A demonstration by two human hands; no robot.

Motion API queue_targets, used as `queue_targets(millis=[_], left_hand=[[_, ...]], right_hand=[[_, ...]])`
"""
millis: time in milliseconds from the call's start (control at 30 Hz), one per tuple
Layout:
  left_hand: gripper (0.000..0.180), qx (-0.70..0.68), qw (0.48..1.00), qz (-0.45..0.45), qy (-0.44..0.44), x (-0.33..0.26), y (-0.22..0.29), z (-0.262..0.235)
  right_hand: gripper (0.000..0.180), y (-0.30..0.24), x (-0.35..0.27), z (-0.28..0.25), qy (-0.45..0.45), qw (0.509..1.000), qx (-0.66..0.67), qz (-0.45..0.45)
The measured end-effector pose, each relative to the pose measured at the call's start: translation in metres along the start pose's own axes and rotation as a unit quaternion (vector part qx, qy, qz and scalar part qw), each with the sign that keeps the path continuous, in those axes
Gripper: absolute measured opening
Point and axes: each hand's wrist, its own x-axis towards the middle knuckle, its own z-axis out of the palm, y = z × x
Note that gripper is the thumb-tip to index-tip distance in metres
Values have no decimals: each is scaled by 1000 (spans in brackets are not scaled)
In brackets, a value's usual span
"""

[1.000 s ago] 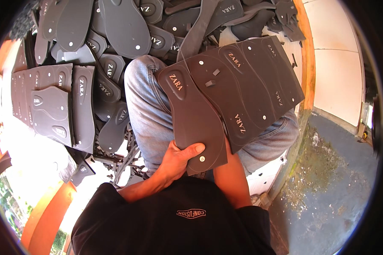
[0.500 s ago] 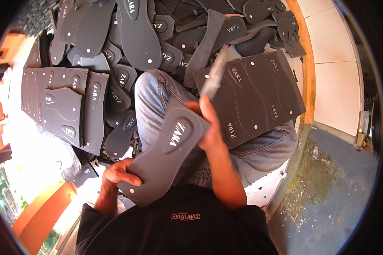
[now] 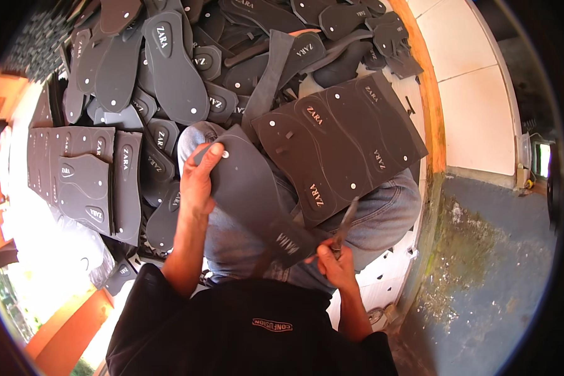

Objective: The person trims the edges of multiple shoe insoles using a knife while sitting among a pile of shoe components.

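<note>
A dark grey foam sandal sole [image 3: 247, 182] lies slanted over my lap, its wide end with a white dot up and its printed end down at the right. My left hand [image 3: 197, 182] grips the wide end, thumb on top near the dot. My right hand [image 3: 337, 266] is closed round a knife [image 3: 347, 220], blade pointing up and away. Its fingers are beside the sole's printed end; whether they touch it I cannot tell. A flat foam sheet [image 3: 351, 156] with several sole outlines rests on my right knee, and two small dark scraps [image 3: 282, 150] lie on it.
A large heap of cut soles [image 3: 175, 75] and offcuts spreads beyond my knees. More foam sheets [image 3: 41, 156] stand at the left, next to a bright clear plastic bag [image 3: 97, 250]. A wooden edge [image 3: 429, 100] and stained grey floor [image 3: 482, 263] are at the right.
The sole has swung round: its printed end went from upper right to lower right, and my left hand rose with the wide end. The knife came down. Small scraps now show on the sheet.
</note>
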Motion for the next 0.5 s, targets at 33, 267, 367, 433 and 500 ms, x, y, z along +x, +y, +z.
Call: queue_targets(millis=[33,267,367,433,500], left_hand=[[22,44,998,-16,-34,-1,4,13],[26,126,957,-219,-145,-22,4,35],[27,152,955,-203,-153,-22,2,37],[27,160,950,-215,-158,-22,2,36],[27,179,944,-222,-166,-22,3,38]], right_hand=[[31,2,-3,-2,46,998,-22,-27],[38,-8,14,19,109,924,-341,-134],[43,-8,18,23,118,929,-323,-135],[42,-8,19,25,110,930,-325,-132],[40,-9,21,26,106,930,-325,-136]])
